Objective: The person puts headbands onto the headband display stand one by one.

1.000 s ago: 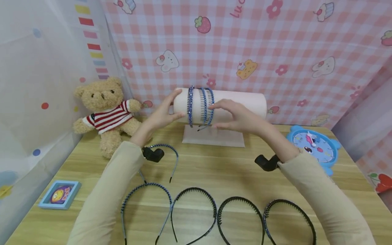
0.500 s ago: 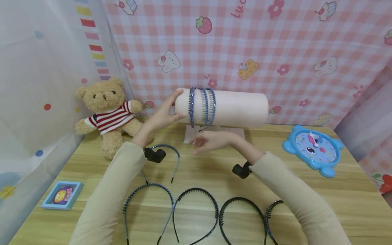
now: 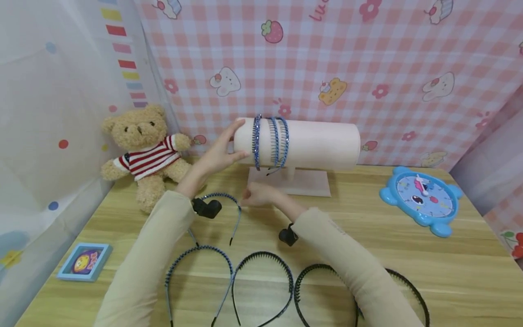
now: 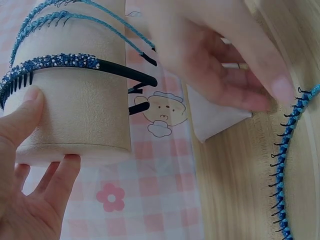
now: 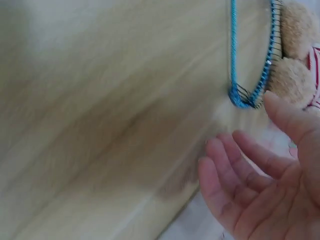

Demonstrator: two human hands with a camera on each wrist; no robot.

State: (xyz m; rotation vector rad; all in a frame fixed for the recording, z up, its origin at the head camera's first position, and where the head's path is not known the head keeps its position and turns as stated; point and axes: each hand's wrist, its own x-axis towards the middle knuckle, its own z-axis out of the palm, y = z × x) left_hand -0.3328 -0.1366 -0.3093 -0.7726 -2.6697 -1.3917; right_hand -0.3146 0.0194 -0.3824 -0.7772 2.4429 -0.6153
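My left hand (image 3: 214,156) holds the left end of a cream cylindrical display stand (image 3: 327,143), with the thumb on its front and the fingers at its end. Around the roll sit a glittery dark-blue headband (image 4: 60,61) and two slimmer blue toothed headbands (image 4: 75,15). Below the roll, my right hand (image 3: 261,194) hovers over the table with nothing in it, its fingers loosely bent and thumb apart (image 5: 265,185). Close to its fingertips lies a blue beaded headband (image 3: 238,213), whose left part is hidden behind my left wrist.
Along the front of the wooden table (image 3: 347,247) lie a blue headband (image 3: 199,247) and several black toothed headbands (image 3: 265,254), one partly under my right sleeve. A teddy bear (image 3: 140,154) sits at left, a small blue frame (image 3: 84,262) nearer. A blue clock (image 3: 426,197) lies right.
My right hand has left the headbands on the roll, moving down and left to the blue headband on the table. My left hand keeps its hold on the roll's end.
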